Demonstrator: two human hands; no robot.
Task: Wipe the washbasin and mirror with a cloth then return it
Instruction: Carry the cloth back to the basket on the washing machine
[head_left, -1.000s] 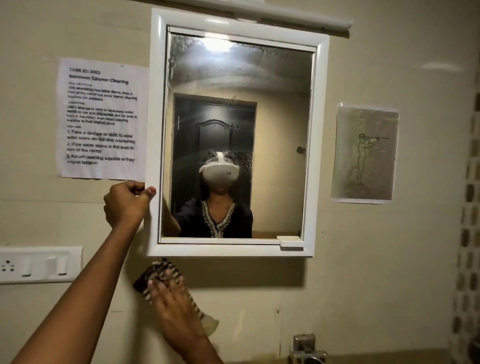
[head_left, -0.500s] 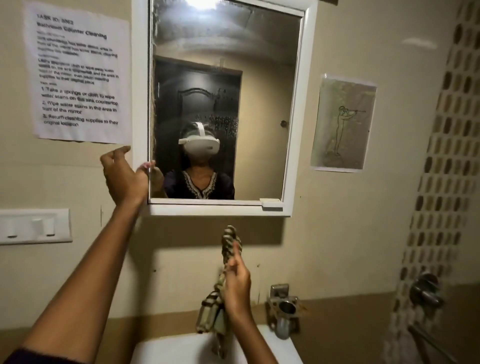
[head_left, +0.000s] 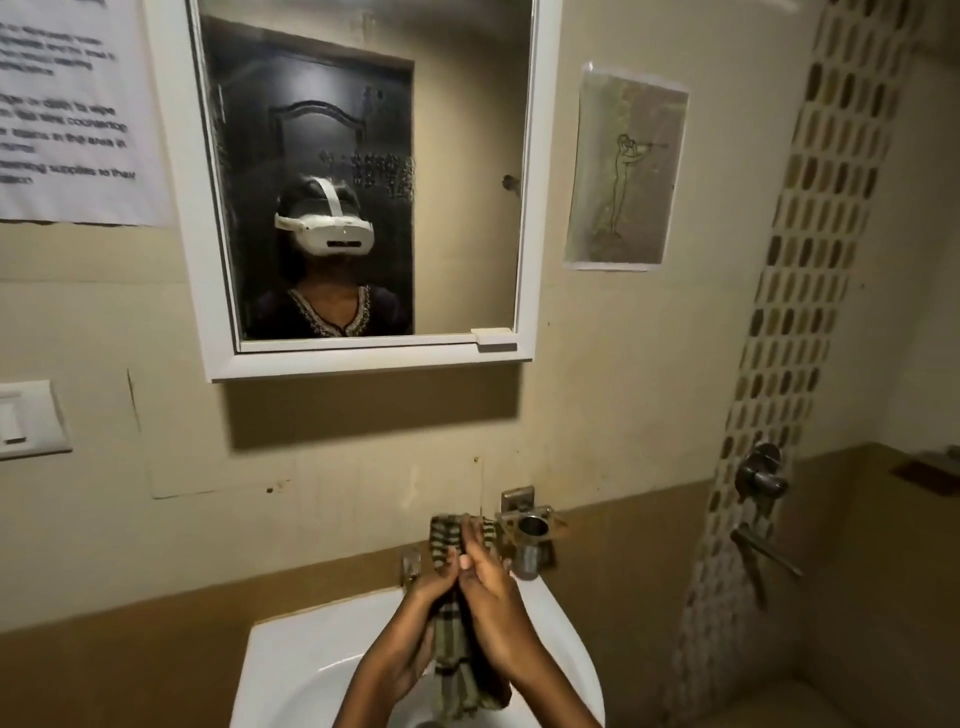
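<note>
A striped green and black cloth hangs upright over the white washbasin. My left hand and my right hand press it between their palms, and its top end sticks up above my fingers. The white-framed mirror hangs on the wall above, with a person in a white headset reflected in it.
A metal tap juts from the wall right behind the cloth. To the right are a shower valve and a lever below it, on a mosaic tile strip. A printed sheet, a switch plate and a drawing are on the wall.
My left hand let go of the mirror frame and came down to the cloth. My right hand lowered the cloth from the wall to above the basin. The view tilted down.
</note>
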